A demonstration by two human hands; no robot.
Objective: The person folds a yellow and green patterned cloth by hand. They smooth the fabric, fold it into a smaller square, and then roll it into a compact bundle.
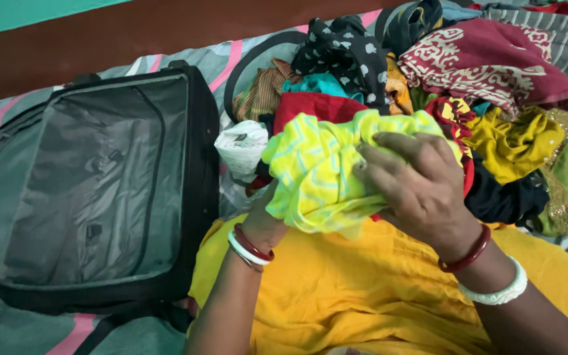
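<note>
While both forearms rise from the near edge, the hands clasp a bunched yellow-green garment (320, 172) over an orange-clad lap.

The right hand (422, 187), wrist bent and fingers curled down, is closed over the garment's right side; the left hand (264, 220) grips it from below, mostly hidden by the cloth. To the left lies an open black suitcase (93, 190). Just beyond the garment, toward the far right, sits a pile of colourful clothes (468, 85).

Both forearms reach up from the lower edge, the left hand (262, 223) mostly hidden with only its bangled wrist and heel showing, the right hand (415, 187) turned palm-down, fingers (396, 146) curled and gripping.
</note>
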